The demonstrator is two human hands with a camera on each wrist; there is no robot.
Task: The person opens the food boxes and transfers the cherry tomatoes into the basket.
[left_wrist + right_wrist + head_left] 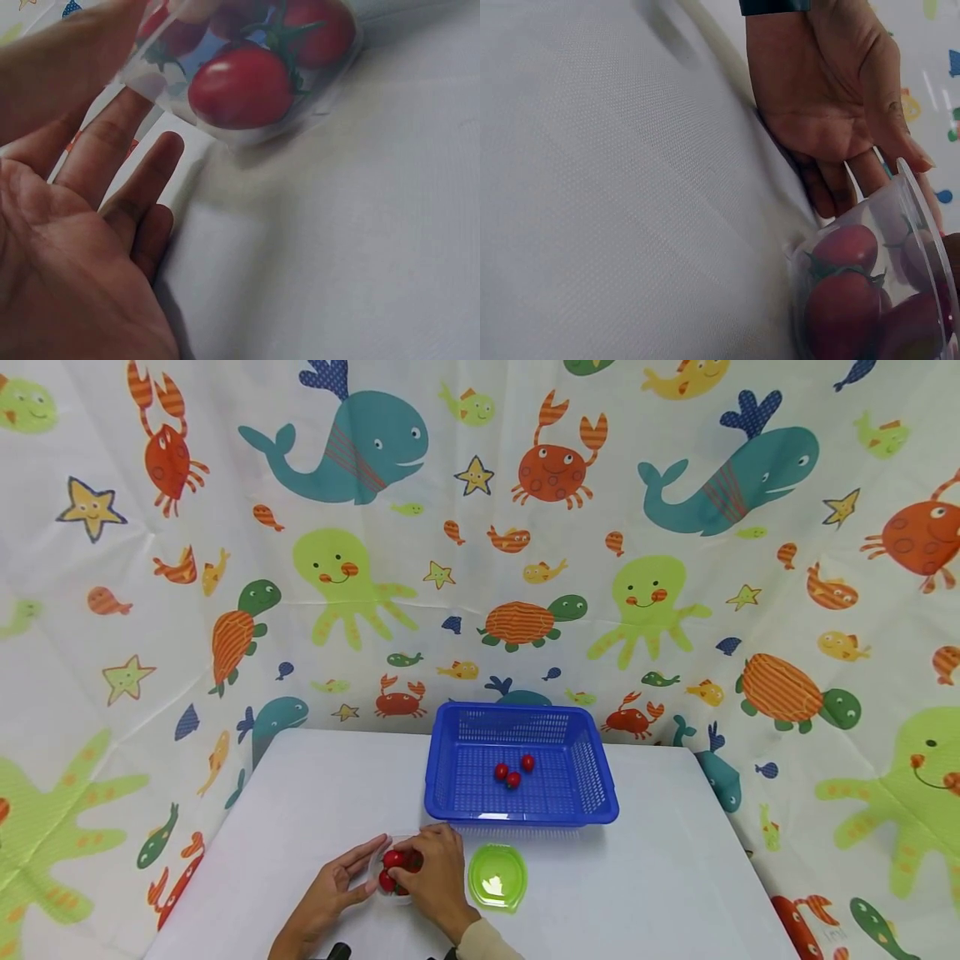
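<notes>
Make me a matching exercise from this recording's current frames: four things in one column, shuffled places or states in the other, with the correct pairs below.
Things
1. Blue basket
2. Right hand
3. Green lid
4. Clear container

Places and states
A. Fingers down among tomatoes
B. Beside the left hand, with tomatoes inside
C. Toward the far side of the white table, with three tomatoes inside
D. Lying to the right of the right hand in the head view

Right pairs: 1-C, 2-A, 3-D, 4-B
</notes>
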